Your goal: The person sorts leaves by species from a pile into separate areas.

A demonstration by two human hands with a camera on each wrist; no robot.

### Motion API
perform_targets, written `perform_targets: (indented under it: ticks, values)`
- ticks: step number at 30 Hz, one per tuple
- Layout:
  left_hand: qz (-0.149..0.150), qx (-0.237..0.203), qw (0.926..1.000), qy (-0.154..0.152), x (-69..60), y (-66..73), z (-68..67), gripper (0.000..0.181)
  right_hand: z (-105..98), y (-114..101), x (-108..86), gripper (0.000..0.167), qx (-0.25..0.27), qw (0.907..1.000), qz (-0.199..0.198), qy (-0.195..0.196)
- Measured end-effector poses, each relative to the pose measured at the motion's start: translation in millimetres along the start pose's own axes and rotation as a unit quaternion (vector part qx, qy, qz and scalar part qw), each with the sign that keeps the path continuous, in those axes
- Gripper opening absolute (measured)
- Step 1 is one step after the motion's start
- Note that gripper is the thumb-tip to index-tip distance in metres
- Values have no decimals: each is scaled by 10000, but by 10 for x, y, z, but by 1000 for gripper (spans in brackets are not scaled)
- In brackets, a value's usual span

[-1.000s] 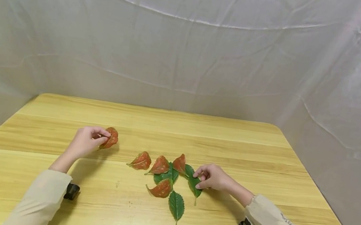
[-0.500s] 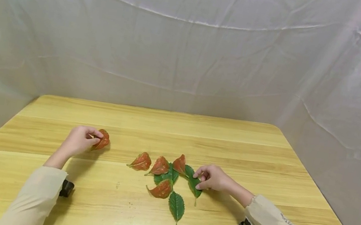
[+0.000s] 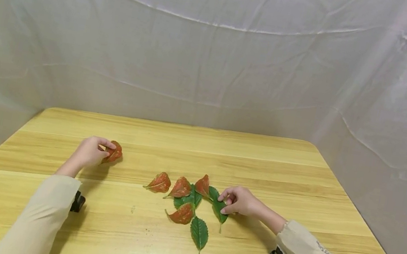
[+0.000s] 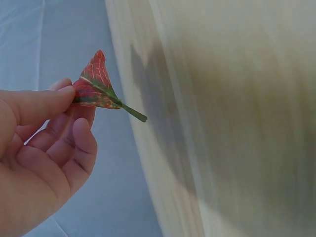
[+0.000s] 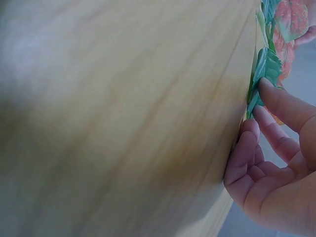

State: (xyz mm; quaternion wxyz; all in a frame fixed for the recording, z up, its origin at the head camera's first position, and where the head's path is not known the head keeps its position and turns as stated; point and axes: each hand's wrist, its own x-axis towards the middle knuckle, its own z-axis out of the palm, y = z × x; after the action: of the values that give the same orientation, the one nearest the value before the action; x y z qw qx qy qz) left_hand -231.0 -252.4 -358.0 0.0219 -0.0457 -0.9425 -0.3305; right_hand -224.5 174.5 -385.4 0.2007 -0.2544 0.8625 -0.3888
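Note:
In the head view my left hand (image 3: 90,152) pinches a red leaf (image 3: 115,152) over the left part of the table. From the left wrist, thumb and forefinger grip the edge of this red leaf (image 4: 94,89), its green stem pointing away from the hand. My right hand (image 3: 241,201) pinches a serrated green leaf (image 3: 216,207) on the table, right of the leaf cluster. The right wrist view shows thumb and forefinger on either side of that green leaf (image 5: 266,64), the other fingers curled against the tabletop.
Several red leaves (image 3: 180,187) lie mid-table, some overlapping a green leaf (image 3: 179,202). Another green leaf (image 3: 199,232) points its stem toward the front edge. The wood-grain table (image 3: 120,239) is bordered by a pale fabric backdrop (image 3: 206,64).
My left hand has moved left with the red leaf, and slightly away from me in the last half second. The right hand keeps its place on the green leaf.

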Motion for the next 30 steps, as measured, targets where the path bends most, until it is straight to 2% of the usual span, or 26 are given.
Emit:
perform_targets:
  ticks: [8,15,21,27,30]
  values:
    - [12,176,9998,-122,93,-56,18,23,4,1,3,22,-29,10000,-49,-21]
    - [248,345,9991,-69,138,-110,48,21,-2,-3,3,22,-41,10000,-13,-10]
    - [264,254,9992,-166,143,-153,70,19,2,4,4,22,-21,10000,-36,-1]
    - [49,-160,9998,78,148,-132,62,15,0,6,1,22,2,10000,-45,-4]
    - [-84,-138,9998,131,139,-126,52,15,-2,4,2,22,-16,10000,-38,-3]
